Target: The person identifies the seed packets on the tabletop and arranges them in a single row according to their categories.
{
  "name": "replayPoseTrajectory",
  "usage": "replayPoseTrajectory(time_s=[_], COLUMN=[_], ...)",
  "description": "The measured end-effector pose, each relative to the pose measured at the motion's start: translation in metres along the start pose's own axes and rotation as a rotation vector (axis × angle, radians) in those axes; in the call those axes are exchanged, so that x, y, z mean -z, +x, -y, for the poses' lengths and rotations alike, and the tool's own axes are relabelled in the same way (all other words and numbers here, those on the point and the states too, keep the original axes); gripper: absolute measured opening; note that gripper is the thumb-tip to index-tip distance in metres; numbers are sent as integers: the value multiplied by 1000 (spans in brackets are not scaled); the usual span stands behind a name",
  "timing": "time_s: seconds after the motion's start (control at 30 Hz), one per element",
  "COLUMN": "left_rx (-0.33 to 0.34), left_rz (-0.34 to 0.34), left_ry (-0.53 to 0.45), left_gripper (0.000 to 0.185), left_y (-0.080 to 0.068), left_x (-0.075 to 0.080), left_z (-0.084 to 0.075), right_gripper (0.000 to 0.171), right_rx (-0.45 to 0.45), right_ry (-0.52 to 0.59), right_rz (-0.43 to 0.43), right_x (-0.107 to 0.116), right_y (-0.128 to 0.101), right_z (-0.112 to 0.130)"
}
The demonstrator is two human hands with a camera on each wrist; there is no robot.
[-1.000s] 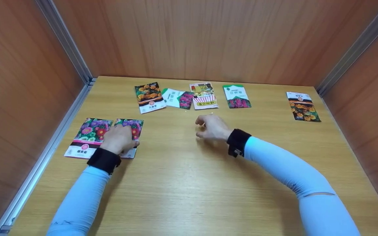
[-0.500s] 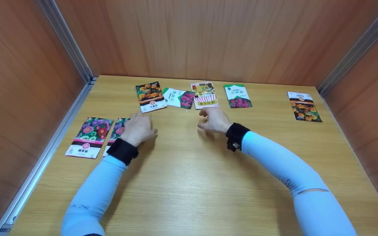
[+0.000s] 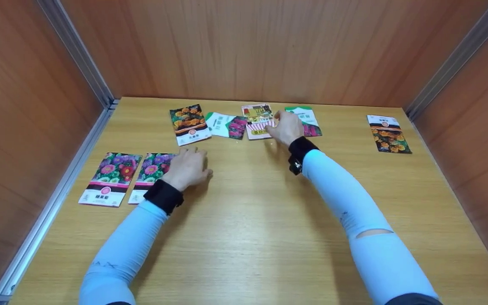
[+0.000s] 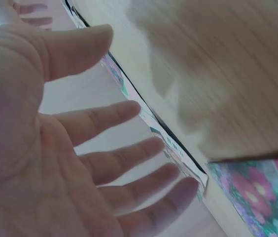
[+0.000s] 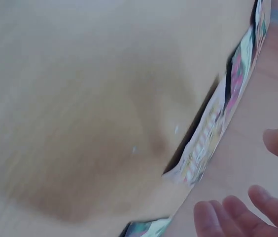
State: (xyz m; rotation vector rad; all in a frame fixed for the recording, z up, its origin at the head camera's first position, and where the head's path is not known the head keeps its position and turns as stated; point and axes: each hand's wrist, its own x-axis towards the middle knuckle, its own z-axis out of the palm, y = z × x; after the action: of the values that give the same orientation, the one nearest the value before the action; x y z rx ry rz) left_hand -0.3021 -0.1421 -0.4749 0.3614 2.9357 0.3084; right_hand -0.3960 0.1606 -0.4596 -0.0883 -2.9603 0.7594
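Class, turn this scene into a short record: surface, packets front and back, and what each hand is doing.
surface: table
front left: two pink-flower packets, side by side
back, left to right: orange-flower packet, sideways packet, striped packet, green-topped packet
far right: second orange-flower packet
left hand: fingers spread, holding nothing
right hand: near striped and green-topped packets, holding nothing

Seven colourful printed packets (image 3: 110,178) lie on the wood-grained table (image 3: 244,237).

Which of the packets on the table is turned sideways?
The green-and-white packet between the left orange-flower packet and the yellow-and-white packet; its long side runs across the table, unlike the others.
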Motion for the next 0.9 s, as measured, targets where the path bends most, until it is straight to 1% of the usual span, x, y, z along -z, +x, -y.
replayPoseTrajectory(time_s=[0.13, 0.2, 0.3, 0.37, 0.43, 0.57, 0.63, 0.73, 0.83, 0.9], left_rx=[-65, -87, -103, -102, -104, -127, -147, -175, -199, -205], left_rz=[-16, -18, -20, -21, -26, -39, -58, -103, -139, -147], left_ry=[-17, -16, -12, -21, -30, -48, -61, -74, -78, -77], left_gripper=[63, 62, 60, 59, 58, 51, 44, 34, 27, 25], left_y=[0, 0, 0, -1, -1, -2, -2, -2, -1, -1], left_x=[-2, -3, -5, -6, -7, -11, -12, -13, -12, -12], left_z=[-4, -7, -9, -11, -12, -15, -16, -16, -15, -13], right_gripper=[54, 56, 58, 58, 56, 54, 55, 63, 68, 64], right_rx=[-81, -141, -222, -252, -262, -270, -269, -278, -297, -320], right_ry=[10, 24, 52, 80, 88, 53, 21, 5, 26, 63], right_rz=[-27, -20, -3, 9, 16, 20, 21, 34, 58, 79], right_x=[-4, -7, -12, -16, -19, -25, -28, -31, -30, -28], right_y=[9, 13, 19, 22, 24, 26, 27, 27, 28, 28], right_z=[-6, -11, -15, -15, -15, -13, -13, -14, -15, -15])
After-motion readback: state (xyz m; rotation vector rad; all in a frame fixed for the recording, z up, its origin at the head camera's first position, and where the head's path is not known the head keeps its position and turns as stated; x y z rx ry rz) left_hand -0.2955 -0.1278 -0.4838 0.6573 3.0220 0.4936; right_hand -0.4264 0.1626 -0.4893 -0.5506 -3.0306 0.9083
